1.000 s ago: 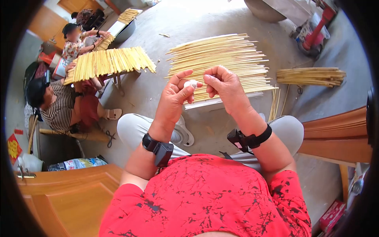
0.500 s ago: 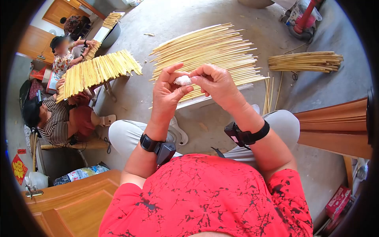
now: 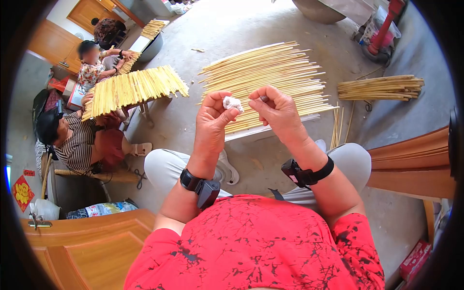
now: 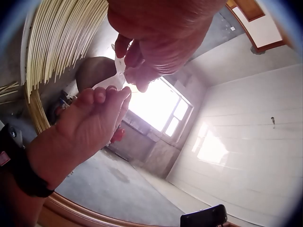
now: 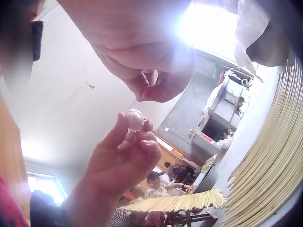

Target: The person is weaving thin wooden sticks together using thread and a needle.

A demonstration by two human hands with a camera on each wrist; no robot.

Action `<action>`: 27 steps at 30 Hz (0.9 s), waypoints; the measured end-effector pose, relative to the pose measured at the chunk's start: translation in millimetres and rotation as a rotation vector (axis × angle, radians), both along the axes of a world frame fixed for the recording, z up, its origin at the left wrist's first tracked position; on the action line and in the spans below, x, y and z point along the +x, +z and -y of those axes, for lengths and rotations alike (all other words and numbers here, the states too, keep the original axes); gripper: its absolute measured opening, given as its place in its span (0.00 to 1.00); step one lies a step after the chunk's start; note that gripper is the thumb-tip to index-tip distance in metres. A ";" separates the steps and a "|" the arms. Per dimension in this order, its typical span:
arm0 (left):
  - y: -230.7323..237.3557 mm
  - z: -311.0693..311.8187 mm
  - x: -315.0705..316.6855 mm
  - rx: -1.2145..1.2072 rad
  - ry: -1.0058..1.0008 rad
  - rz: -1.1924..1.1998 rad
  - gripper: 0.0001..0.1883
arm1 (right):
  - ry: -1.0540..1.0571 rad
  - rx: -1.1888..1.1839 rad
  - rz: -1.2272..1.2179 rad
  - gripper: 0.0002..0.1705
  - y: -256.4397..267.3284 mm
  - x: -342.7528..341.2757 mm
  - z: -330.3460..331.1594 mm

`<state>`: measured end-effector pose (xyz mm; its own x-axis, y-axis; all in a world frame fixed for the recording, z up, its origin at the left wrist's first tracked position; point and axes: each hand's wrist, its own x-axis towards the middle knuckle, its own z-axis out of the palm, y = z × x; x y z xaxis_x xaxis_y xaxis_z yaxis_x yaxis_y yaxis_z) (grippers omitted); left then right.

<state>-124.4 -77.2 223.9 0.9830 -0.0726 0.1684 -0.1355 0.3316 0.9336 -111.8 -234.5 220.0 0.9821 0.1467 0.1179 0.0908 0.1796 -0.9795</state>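
Between the thumb and fingers of my left hand (image 3: pixel 211 123) is a small, rough white lump (image 3: pixel 233 104), raised in front of my body. The right wrist view shows the same lump rounded and shiny. My right hand (image 3: pixel 282 113) is just to the right, with thumb and forefinger pinched together and the other fingers curled. A small greyish bit (image 3: pixel 264 98) shows among those fingers; I cannot tell what it is. A narrow gap lies between the two hands. In the left wrist view, the left hand (image 4: pixel 163 35) hides the lump.
Long pale sticks (image 3: pixel 270 72) lie in a row on a low board below the hands. A bundle of sticks (image 3: pixel 379 88) is at the right. At the left, people sit by rows of shorter sticks (image 3: pixel 137 87). A wooden door (image 3: pixel 96 246) is near my left side.
Half a second ago the right fingers met the white lump; now they are drawn back to the right. The left hand keeps the lump, turned so more of it shows.
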 end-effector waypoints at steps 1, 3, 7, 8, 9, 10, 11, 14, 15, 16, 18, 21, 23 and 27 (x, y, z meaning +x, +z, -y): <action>-1.7 -2.5 -0.1 0.001 0.001 0.000 0.19 | 0.006 -0.006 -0.008 0.05 3.5 -1.1 1.9; -7.2 -8.5 0.3 -0.016 -0.007 0.033 0.17 | -0.048 -0.123 0.153 0.04 0.7 1.1 4.1; -2.2 -6.6 -4.8 -0.015 -0.012 0.028 0.15 | -0.104 -0.250 0.331 0.05 1.0 -2.5 3.4; -2.3 -5.8 -5.3 -0.017 -0.033 0.051 0.15 | -0.104 -0.249 0.330 0.05 0.1 -3.0 2.8; -2.1 -5.2 -5.6 -0.017 -0.055 0.075 0.15 | -0.083 -0.258 0.335 0.05 -0.8 -3.2 2.1; -1.5 -5.0 -6.4 -0.015 -0.059 0.074 0.15 | -0.064 -0.267 0.340 0.04 -0.9 -3.6 1.7; -1.2 -4.2 -7.2 -0.028 -0.061 0.057 0.15 | -0.070 -0.267 0.339 0.04 -0.1 -4.4 1.3; -0.1 -0.8 -7.0 -0.041 -0.049 0.047 0.15 | -0.079 -0.298 0.356 0.05 0.2 -6.0 -1.9; 0.2 -0.1 -7.3 -0.040 -0.036 0.053 0.15 | -0.091 -0.287 0.362 0.05 -2.4 -6.2 -3.9; 0.8 0.2 -7.7 -0.041 -0.036 0.051 0.15 | -0.103 -0.276 0.369 0.05 -3.9 -6.5 -5.6; 1.8 0.1 -8.5 -0.100 -0.071 0.044 0.17 | -0.086 -0.277 0.370 0.05 -1.7 -9.7 -7.4; 1.7 0.8 -8.2 -0.111 -0.061 0.034 0.18 | -0.038 -0.334 0.402 0.05 -1.3 -12.2 -6.4; 0.1 -0.3 -7.6 -0.121 -0.074 0.044 0.19 | -0.006 -0.389 0.430 0.04 -0.1 -13.6 -7.2; -0.1 0.0 -7.2 -0.128 -0.084 0.071 0.20 | -0.087 -0.332 0.406 0.05 0.5 -11.4 -7.5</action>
